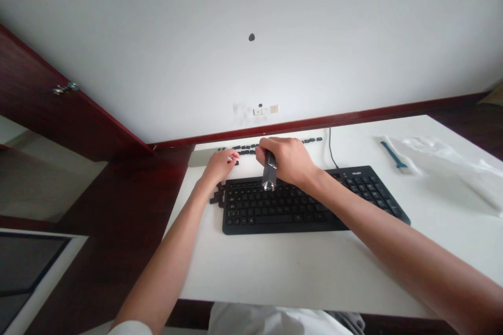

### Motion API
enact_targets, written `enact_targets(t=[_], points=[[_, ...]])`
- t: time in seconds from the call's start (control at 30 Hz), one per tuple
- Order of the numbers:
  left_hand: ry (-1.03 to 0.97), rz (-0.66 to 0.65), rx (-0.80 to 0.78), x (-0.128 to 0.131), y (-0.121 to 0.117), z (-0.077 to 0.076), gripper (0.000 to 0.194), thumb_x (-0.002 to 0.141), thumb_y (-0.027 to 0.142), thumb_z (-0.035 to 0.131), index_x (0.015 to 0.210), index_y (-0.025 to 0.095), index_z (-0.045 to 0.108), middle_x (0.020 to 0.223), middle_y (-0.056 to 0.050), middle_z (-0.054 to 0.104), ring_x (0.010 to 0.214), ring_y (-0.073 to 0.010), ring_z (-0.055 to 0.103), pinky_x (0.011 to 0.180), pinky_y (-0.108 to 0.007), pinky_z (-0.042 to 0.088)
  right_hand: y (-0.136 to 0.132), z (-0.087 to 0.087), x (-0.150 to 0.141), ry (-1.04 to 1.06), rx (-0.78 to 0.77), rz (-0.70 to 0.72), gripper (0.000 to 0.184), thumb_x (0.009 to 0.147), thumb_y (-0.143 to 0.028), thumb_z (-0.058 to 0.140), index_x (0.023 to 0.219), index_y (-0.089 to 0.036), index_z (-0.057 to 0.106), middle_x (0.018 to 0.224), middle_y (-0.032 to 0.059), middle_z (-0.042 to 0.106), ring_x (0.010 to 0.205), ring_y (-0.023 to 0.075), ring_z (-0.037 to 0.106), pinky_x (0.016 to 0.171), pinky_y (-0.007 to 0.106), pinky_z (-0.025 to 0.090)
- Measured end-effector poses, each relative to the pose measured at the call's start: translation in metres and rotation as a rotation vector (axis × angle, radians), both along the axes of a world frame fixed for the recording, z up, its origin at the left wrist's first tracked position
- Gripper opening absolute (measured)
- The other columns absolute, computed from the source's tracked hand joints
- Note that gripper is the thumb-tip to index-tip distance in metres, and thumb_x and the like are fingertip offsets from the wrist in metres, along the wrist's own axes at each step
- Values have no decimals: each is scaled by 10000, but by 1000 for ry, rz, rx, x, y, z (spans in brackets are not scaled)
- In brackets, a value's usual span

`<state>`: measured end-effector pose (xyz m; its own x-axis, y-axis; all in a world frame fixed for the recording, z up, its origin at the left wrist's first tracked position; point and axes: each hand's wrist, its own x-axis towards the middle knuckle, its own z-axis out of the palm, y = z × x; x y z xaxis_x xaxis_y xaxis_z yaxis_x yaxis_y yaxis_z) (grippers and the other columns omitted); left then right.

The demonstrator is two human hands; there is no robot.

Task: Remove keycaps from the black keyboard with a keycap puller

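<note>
On the white desk (298,272), the black keyboard (283,214) has most visible keycaps seated, while loose keycaps (245,146) line up beyond it and a small heap (217,193) lies off its left end. The right hand (285,159) clenches a dark metal tool (269,171) above the keys; the left hand (220,165), loosely open, hovers by the far left corner, apparently empty.
</note>
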<state>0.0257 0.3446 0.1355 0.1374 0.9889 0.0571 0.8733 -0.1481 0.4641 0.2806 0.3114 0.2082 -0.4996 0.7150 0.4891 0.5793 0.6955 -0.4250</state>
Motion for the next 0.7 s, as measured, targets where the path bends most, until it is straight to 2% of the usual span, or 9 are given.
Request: enact_targets(t=[0.17,0.3,0.47,0.7], points=[[109,1,154,-1,-11,10,267,923,156,522,1073,238,728,1093,-28,770,860,-196,691,815,-315,502,2,1,1,-14,-2,7,104,801,-138,488,746,-198,554,686,-19,534,569,109,284,602,296,185],[195,-104,208,-6,-17,17,233,935,196,528,999,243,747,1045,-22,751,912,-208,671,813,-310,480,-1,1,-1,-78,-31,68,94,820,-157,499,752,-196,552,697,-14,543,566,109,310,596,299,178],[222,-129,156,-9,-17,9,232,920,249,571,1032,274,773,1020,-24,733,917,-217,671,773,-300,478,-11,-6,-14,-164,-10,71,161,901,-216,486,757,-193,553,683,-7,553,556,113,298,575,301,158],[212,-112,155,-6,-18,3,286,948,236,507,1056,270,771,1078,-33,741,931,-221,672,769,-312,480,-26,-10,-26,-215,27,106,238,979,-271,452,797,-184,580,705,0,599,544,113,309,561,306,149]])
